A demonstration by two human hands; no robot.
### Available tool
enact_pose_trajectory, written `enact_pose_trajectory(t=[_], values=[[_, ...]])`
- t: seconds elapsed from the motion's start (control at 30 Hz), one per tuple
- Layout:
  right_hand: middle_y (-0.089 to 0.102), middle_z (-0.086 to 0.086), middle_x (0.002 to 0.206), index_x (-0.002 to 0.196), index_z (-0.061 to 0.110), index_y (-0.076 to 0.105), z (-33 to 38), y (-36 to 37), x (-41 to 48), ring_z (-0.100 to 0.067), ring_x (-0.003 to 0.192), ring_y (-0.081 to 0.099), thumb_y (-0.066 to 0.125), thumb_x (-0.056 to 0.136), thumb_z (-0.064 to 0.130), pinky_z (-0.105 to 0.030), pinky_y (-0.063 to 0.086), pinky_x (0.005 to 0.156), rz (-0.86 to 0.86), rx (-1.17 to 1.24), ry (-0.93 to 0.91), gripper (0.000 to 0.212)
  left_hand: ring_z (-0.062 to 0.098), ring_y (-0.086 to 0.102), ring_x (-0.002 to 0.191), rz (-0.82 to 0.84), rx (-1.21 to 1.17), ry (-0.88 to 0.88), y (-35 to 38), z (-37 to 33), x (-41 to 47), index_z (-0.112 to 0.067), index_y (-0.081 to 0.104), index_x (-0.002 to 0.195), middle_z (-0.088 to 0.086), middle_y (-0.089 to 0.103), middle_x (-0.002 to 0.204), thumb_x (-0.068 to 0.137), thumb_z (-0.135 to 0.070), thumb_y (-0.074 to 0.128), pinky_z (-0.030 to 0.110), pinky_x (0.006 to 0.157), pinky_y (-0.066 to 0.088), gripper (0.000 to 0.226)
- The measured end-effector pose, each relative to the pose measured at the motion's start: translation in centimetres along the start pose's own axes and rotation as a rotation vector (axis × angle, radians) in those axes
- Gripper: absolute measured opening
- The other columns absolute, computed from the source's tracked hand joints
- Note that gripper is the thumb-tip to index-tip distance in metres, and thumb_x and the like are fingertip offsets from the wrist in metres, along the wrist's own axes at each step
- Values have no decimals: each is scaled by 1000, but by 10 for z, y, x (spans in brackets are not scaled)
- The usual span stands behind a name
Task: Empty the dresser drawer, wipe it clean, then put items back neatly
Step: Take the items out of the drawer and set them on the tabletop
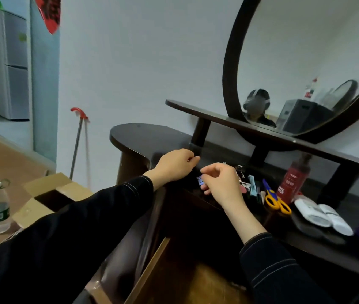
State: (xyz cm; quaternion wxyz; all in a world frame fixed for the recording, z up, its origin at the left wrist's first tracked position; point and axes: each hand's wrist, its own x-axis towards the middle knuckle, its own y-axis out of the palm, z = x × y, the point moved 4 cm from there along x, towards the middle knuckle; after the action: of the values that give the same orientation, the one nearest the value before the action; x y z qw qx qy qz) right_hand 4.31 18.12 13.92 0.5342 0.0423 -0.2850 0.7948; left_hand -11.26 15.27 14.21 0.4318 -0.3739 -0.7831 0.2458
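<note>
Our left hand (174, 165) hovers over the dark surface (134, 137), fingers curled together with thumb meeting fingertips; we cannot tell whether it pinches anything. Our right hand (220, 183), just beside it, has its fingers closed on a small blue item (200, 180). To the right on the surface lie keys (240, 172), pens (253, 187), scissors (276, 201), a red bottle (292, 183) and white tubes (321, 216). The drawer (152, 266) stands open below our arms, its wooden bottom bare where visible. A box (49, 194) sits on the floor at left.
</note>
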Motion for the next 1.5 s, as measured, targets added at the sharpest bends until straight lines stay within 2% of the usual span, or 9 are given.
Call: enact_pose_trajectory(t=[0.47,0.57,0.9,1.03,1.2,1.27,1.33,1.4,1.5], values=[[63,1,96,110,18,55,7,-2,-5,-15,68,68,55,88,-8,-18,46,39,-33,-5,50,34,7,58,79,194,-201,64,-1,-7,-7,-23,64,103,-10,63,81,106,-46,27,32,74,40,43],[61,-4,110,116,16,57,5,-4,-8,-19,72,70,57,88,-6,-20,50,43,-93,18,50,36,11,61,102,196,-290,46,-4,-8,-10,-24,64,119,-7,68,109,107,-46,27,35,94,45,45],[69,2,91,99,26,65,20,-14,-73,-13,66,70,59,96,6,-23,58,55,-257,166,-191,21,7,34,140,-129,-523,172,-21,-9,-83,-21,54,139,-6,47,144,106,-29,41,35,118,28,36],[70,10,93,101,41,66,-41,10,-141,-11,71,69,61,97,20,-24,55,54,-35,199,-113,22,19,54,123,-330,-563,218,2,-1,-165,-23,63,119,-10,58,123,98,-18,48,25,100,43,26],[70,10,108,107,34,66,-187,47,-200,-2,95,65,61,99,14,-9,52,68,173,-125,371,22,6,63,86,130,-484,-144,94,30,-222,-22,67,97,-9,68,87,88,-9,55,32,81,51,20],[65,0,126,128,21,62,-228,57,-210,-15,116,62,62,98,14,-24,55,91,293,-242,543,31,11,64,89,348,-366,-219,131,40,-236,-21,66,103,-6,69,92,89,-11,54,36,83,52,22],[49,-5,149,149,17,44,-254,65,-215,-26,144,39,62,96,17,-41,35,118,444,-408,575,56,19,65,93,476,-242,-235,158,48,-244,-19,64,109,0,70,100,88,-10,50,38,83,53,26],[30,-2,161,156,21,31,-262,69,-216,-31,152,19,62,96,19,-44,24,121,556,-608,491,68,25,64,96,553,-156,-269,175,56,-245,-16,63,110,4,68,106,86,-10,49,40,83,54,28],[26,-3,160,152,27,37,-266,73,-219,-33,146,32,60,93,8,-43,38,114,673,-720,398,66,25,64,93,579,-166,-321,188,67,-240,-14,64,101,4,68,103,85,-11,51,43,82,55,21]])
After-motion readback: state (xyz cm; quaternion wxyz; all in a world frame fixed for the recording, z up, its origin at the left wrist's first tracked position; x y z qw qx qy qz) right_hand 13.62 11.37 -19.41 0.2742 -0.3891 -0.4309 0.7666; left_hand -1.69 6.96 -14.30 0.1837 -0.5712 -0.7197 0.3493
